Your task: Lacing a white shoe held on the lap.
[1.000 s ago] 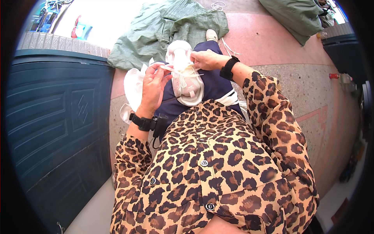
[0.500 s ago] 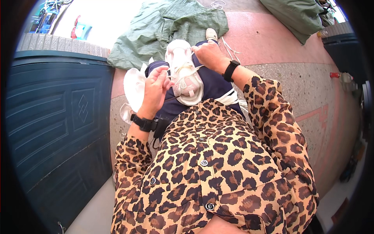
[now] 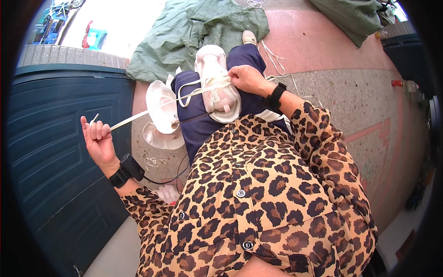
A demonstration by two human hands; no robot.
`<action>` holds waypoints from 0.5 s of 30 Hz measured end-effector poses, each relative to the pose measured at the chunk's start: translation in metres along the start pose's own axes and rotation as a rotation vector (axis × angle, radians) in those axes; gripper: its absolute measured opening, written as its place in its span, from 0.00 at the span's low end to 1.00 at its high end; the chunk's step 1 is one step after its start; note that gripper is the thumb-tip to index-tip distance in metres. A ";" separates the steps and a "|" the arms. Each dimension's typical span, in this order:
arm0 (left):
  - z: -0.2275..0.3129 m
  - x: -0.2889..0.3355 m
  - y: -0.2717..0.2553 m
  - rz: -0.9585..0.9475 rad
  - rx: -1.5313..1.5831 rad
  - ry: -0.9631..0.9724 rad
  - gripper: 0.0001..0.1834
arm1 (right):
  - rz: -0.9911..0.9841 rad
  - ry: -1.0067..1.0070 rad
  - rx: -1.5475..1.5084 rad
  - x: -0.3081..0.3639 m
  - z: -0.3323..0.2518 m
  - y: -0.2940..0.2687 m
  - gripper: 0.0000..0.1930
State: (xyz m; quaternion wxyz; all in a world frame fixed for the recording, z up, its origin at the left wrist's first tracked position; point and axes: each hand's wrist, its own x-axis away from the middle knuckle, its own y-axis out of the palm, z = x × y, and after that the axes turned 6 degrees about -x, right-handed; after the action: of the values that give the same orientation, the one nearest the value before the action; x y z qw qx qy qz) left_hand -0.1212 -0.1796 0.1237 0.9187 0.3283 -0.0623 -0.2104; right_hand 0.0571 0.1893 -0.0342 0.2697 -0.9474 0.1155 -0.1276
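Observation:
A white and pale pink sneaker rests on my lap over dark blue trousers, its toe end pointing away from me. A flat white shoelace runs taut from the sneaker out to the left, and my left hand is closed around it, with a tip sticking up above the fingers. My right hand pinches at the sneaker's right lacing edge, where lace shows next to the fingertips. A loose loop of lace hangs over the sneaker's left side. Beside my left leg is another white shoe-like piece.
Close on the left stands a dark blue panelled door. Green sheeting lies on the floor ahead, with a green bundle at the far right. Loose white laces trail on the floor by my right foot. A cable hangs from my left wrist device.
My left hand has swung far out to the left and toward me, drawing the shoelace out straight. My right hand has come slightly down, nearer the sneaker's lacing.

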 end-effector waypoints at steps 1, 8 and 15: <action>0.001 -0.003 -0.004 -0.003 0.002 -0.001 0.13 | 0.000 -0.047 -0.023 0.002 0.003 0.000 0.11; -0.079 -0.028 -0.020 0.128 -0.402 -0.341 0.17 | -0.022 0.005 -0.008 0.016 -0.016 0.000 0.15; -0.220 -0.032 0.053 -0.494 -1.643 0.194 0.12 | 0.108 -0.247 0.364 0.034 -0.008 0.006 0.07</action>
State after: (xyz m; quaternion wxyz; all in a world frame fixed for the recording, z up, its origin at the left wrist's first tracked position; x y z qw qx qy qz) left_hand -0.0757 -0.0018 -0.0130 0.7941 -0.4194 0.2616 -0.3537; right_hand 0.0856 0.1704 -0.0245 0.4547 -0.8841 0.1072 -0.0148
